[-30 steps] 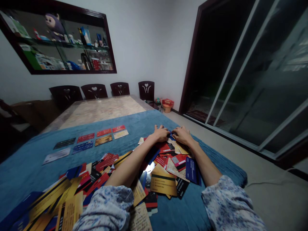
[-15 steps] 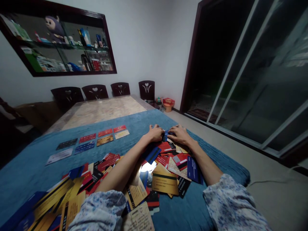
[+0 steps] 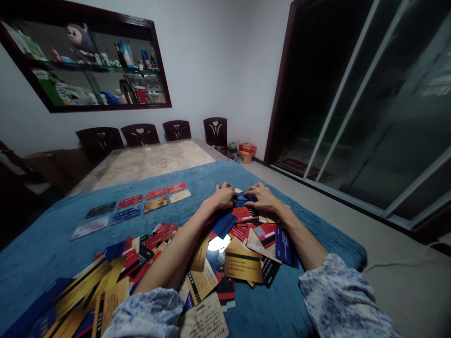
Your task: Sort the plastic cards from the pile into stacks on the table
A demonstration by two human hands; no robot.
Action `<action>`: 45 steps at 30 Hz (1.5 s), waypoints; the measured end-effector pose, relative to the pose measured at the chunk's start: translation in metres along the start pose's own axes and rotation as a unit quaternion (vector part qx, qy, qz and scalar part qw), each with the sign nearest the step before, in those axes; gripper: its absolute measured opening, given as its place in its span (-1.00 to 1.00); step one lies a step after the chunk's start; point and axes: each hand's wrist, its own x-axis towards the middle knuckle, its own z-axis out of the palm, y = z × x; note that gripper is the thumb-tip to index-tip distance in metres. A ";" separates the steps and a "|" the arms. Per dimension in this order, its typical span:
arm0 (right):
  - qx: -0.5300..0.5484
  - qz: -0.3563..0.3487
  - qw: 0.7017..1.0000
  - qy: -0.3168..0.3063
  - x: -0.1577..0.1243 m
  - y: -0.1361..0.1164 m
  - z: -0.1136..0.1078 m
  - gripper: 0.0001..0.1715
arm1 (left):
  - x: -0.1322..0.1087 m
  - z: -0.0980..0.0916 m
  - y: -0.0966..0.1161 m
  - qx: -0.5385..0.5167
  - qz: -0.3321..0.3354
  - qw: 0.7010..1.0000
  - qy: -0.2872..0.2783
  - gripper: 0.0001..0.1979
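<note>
Both at it now: left hand (image 3: 221,196) and right hand (image 3: 261,197) have drawn together, fingers curled onto one blue card (image 3: 243,200) that's surfaced between them, at the heap's (image 3: 243,265) far edge on the cloth (image 3: 45,234).

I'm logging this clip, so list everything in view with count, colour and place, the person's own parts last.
cloth: one, blue; covering the near surface
loose cards: many, red, blue, gold, black; heaped on the cloth near the person
laid-out cards: eight, mixed colours; two rows of four, left of the heap
table: one, beige marbled top; beyond the cloth
chairs: four, dark wood; along the far wall
wall cabinet: one, dark frame; upper left
plush toy: one, purple; top shelf
glass doors: count unclear, dark; right side
sleeves: two, pale floral; bottom edge
left hand: one; on the heap's far end, touching a blue card
right hand: one; beside it, touching the same card
</note>
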 end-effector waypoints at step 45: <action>0.077 -0.010 0.988 0.130 0.005 0.014 0.015 -0.66 | 0.004 0.005 -0.020 -0.115 -0.010 0.985 0.130 -0.50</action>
